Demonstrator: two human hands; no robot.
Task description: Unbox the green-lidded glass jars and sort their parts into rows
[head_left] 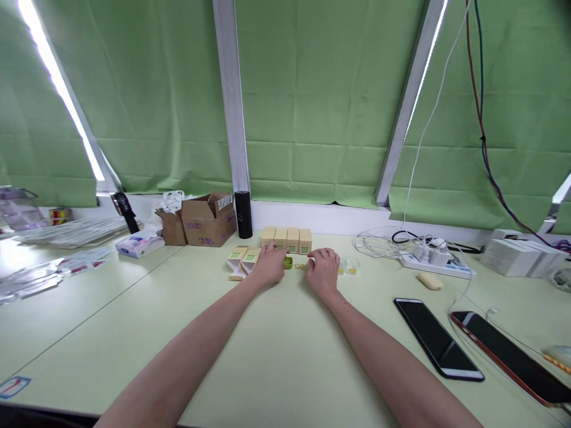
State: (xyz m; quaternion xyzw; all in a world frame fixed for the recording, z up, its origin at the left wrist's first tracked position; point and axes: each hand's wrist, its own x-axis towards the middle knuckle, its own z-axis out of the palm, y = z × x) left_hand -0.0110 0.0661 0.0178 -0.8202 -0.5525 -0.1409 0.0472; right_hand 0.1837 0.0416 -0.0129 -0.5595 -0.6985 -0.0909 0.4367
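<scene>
Two bare hands work over small items at the middle of a pale green table (285, 351). The left hand (270, 263) reaches its fingertips to the near-left side of a small green container (288, 263); whether they press on it or merely lie beside it cannot be told. The right hand (322, 268) is curled, fingers bent inward, just right of a short row of small yellow pieces (300, 266); whether anything is pinched between finger and thumb is hidden. The green container lies between the hands, with the yellow pieces to its right. Four tan cartons (281, 239) stand side by side behind; opened cartons (250, 260) lie left of the left hand, and clear round cases (352, 266) with yellow contents sit beside the right hand.

Good handling here probably calls for a light left fingertip as a brace, since so small a container could slide under a firm push. Pieces this slight seem best taken singly, by their edges. The right wrist should swing narrowly, lest it nudge the cases.
</scene>
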